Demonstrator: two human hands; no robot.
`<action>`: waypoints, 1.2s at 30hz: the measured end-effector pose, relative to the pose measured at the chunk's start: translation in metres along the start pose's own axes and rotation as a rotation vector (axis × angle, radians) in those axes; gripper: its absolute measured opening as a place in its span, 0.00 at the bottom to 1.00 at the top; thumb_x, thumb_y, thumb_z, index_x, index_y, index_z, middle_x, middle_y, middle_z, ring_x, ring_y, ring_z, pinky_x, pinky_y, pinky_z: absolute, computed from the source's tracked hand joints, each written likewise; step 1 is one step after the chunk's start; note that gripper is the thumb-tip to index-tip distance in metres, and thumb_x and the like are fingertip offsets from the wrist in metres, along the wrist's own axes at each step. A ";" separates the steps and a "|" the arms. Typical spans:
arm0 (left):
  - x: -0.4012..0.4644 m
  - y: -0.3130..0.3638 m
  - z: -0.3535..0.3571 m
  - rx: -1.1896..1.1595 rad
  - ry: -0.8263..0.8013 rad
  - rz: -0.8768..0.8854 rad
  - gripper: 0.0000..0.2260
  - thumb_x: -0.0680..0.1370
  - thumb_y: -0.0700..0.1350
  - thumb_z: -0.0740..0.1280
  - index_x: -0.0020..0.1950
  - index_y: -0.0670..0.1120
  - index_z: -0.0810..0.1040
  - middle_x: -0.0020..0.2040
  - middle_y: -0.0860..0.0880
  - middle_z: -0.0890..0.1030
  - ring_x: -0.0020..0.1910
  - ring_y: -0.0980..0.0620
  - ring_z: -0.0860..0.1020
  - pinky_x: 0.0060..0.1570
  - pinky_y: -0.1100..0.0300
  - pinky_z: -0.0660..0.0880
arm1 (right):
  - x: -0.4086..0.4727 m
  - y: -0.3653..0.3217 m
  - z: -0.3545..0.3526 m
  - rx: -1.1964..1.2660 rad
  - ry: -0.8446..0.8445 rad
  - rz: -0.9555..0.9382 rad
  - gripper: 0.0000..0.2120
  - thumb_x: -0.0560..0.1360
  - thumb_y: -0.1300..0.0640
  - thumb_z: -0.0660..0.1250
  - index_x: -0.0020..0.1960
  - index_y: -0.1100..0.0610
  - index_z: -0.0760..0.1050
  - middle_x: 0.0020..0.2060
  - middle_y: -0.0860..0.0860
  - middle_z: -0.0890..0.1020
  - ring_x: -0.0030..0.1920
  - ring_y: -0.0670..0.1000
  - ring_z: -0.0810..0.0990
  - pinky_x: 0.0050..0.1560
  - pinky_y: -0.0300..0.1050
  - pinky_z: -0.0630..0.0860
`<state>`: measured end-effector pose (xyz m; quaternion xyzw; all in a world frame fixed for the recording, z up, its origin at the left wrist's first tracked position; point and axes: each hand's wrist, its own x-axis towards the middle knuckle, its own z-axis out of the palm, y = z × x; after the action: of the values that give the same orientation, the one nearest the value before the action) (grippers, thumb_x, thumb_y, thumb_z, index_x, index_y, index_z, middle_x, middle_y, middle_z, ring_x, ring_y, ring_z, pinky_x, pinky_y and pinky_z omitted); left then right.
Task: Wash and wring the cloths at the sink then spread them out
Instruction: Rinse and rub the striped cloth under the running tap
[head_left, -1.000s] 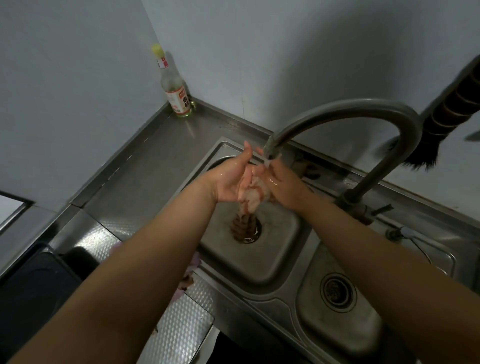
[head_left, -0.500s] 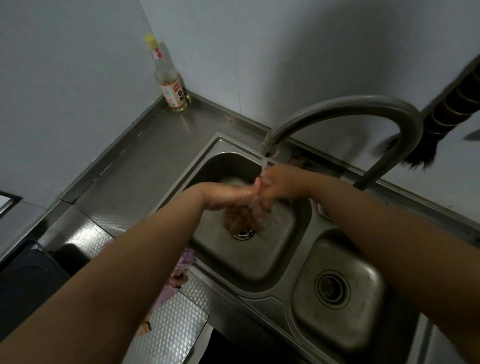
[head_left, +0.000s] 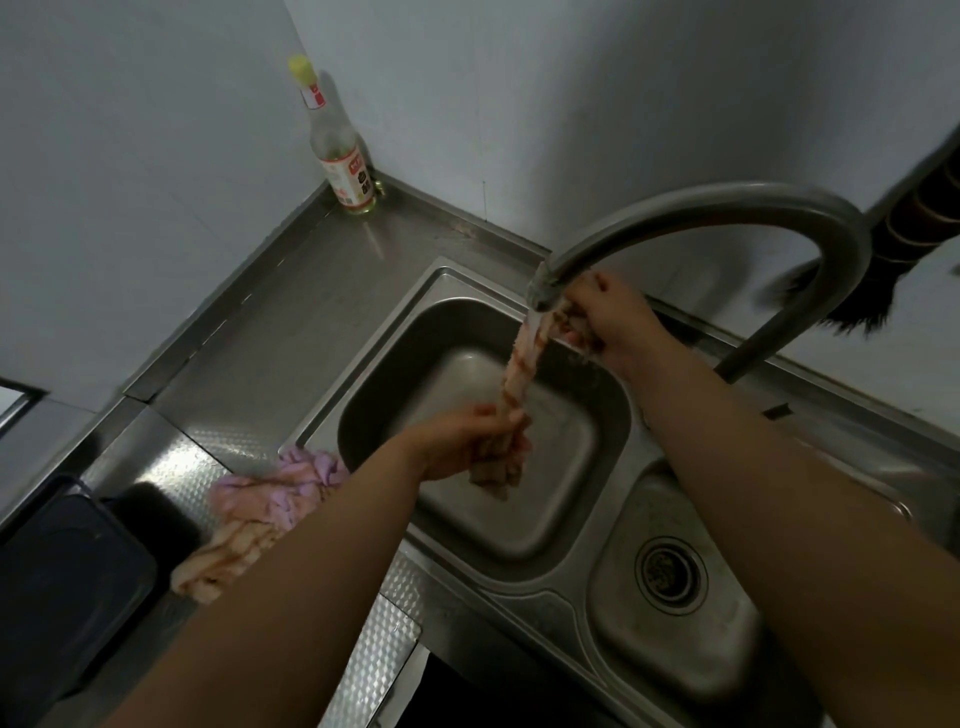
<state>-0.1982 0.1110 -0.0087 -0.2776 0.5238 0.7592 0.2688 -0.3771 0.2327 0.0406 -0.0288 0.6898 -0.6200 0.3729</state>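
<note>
In the middle of the frame a striped cloth (head_left: 522, 371) is pulled into a twisted rope over the larger basin of the steel sink (head_left: 363, 395): the right hand (head_left: 610, 317) grips its upper end just under the tap (head_left: 675, 208) spout, where water runs onto it, and the left hand (head_left: 462, 441) has its fingers curled round the lower end, a bunch of cloth hanging below the fist. The tap's arch crosses in front of the right hand and hides part of its fingers. At lower left a second cloth (head_left: 260, 512) (pink, crumpled) lies on the counter (head_left: 291, 322) at the basin's near rim, partly covered by the left forearm. A bottle (head_left: 340, 150) stands in the upper-left wall corner, well apart. The smaller basin with its drain (head_left: 672, 571) sits at lower right. A dark brush (head_left: 924, 260) at the right edge is cut off, and a dark container (head_left: 67, 582) at lower left is hard to make out.
</note>
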 end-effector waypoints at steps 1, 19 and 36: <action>0.002 -0.003 0.001 0.066 -0.039 -0.041 0.16 0.79 0.47 0.65 0.64 0.41 0.71 0.53 0.41 0.81 0.51 0.42 0.80 0.50 0.47 0.79 | -0.001 0.000 0.004 -0.012 -0.004 -0.016 0.09 0.76 0.49 0.66 0.48 0.55 0.72 0.37 0.51 0.77 0.33 0.46 0.77 0.31 0.40 0.73; 0.007 0.032 0.035 -0.609 0.114 0.327 0.19 0.78 0.53 0.60 0.55 0.39 0.78 0.53 0.39 0.80 0.54 0.42 0.78 0.68 0.45 0.67 | -0.060 0.068 0.023 -0.839 -0.063 -0.285 0.44 0.67 0.52 0.75 0.75 0.49 0.52 0.68 0.54 0.62 0.65 0.56 0.68 0.61 0.57 0.73; 0.002 0.056 0.016 0.003 0.489 0.056 0.11 0.84 0.47 0.54 0.48 0.46 0.74 0.32 0.49 0.74 0.27 0.54 0.72 0.22 0.65 0.66 | -0.041 0.025 0.027 -0.118 -0.089 -0.010 0.21 0.72 0.68 0.67 0.62 0.54 0.70 0.51 0.55 0.78 0.44 0.49 0.79 0.45 0.46 0.76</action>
<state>-0.2406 0.1093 0.0309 -0.4379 0.5818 0.6760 0.1132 -0.3220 0.2370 0.0399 -0.0816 0.7076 -0.5784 0.3976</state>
